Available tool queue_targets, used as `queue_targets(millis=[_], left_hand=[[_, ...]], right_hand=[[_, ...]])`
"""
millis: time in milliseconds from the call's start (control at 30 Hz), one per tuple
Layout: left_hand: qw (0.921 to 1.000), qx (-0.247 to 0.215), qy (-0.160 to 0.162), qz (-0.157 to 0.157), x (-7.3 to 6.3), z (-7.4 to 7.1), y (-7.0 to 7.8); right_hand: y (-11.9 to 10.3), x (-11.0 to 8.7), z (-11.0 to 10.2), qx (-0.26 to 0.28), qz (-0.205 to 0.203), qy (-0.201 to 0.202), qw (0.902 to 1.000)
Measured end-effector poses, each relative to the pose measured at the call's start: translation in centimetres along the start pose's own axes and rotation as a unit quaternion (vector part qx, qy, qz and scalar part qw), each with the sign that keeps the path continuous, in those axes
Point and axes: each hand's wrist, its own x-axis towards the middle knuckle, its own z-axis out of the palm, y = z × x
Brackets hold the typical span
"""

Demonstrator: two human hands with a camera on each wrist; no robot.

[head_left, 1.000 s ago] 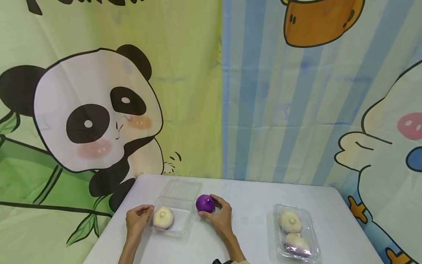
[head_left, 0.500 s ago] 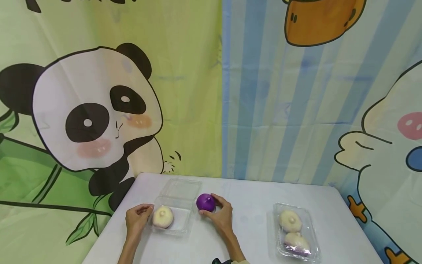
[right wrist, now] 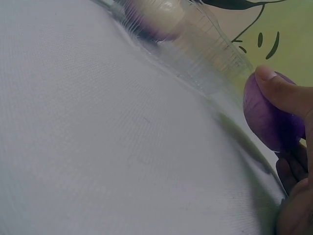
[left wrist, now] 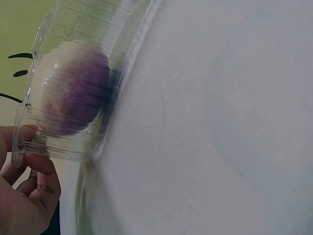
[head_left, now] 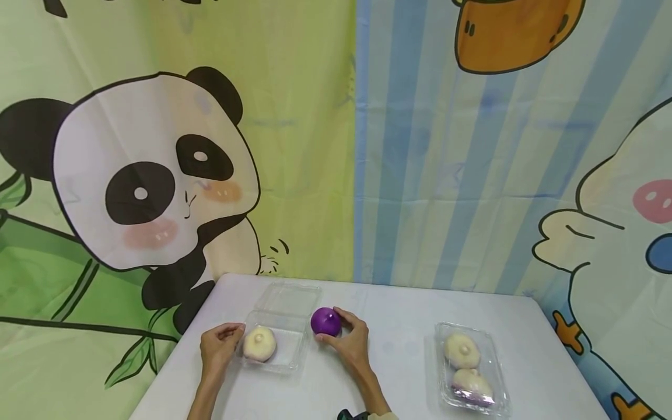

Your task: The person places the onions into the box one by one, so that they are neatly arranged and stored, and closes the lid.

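A clear plastic clamshell box [head_left: 286,356] lies on the table with its lid [head_left: 289,298] folded back. One cream round piece [head_left: 259,344], shaped like a turnip with a small nub on top, sits in its left half; the left wrist view shows its purple underside [left wrist: 83,93]. My left hand [head_left: 217,347] pinches the box's rim at the left side between thumb and finger. To the right of the box, my right hand [head_left: 353,341] grips a purple turnip-like piece [head_left: 325,322] between thumb and fingers, close to the box's right wall.
Farther right on the white table [head_left: 399,350] stands another clear box [head_left: 499,373], with two cream-and-purple round pieces [head_left: 463,352] inside. Behind the table's back edge hangs a cloth backdrop [head_left: 304,146] printed with a panda and stripes.
Both hands keep their holds and places. The purple piece has shifted only very slightly left; the whole head view has drifted a little.
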Motion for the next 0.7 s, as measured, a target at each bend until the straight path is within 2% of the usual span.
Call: queue_targets(millis=[400,700], left_hand=[[1.0,0.0,0.001,-0.006,0.1,0.0,0.1],[1.0,-0.006,-0.003,-0.002,0.1,0.0,-0.1]], right_hand=[[0.0,0.3,-0.1,0.018,-0.004,-0.006,0.9998],[-1.2,0.5,-0.1,0.004,-0.028,-0.025,0.9993]])
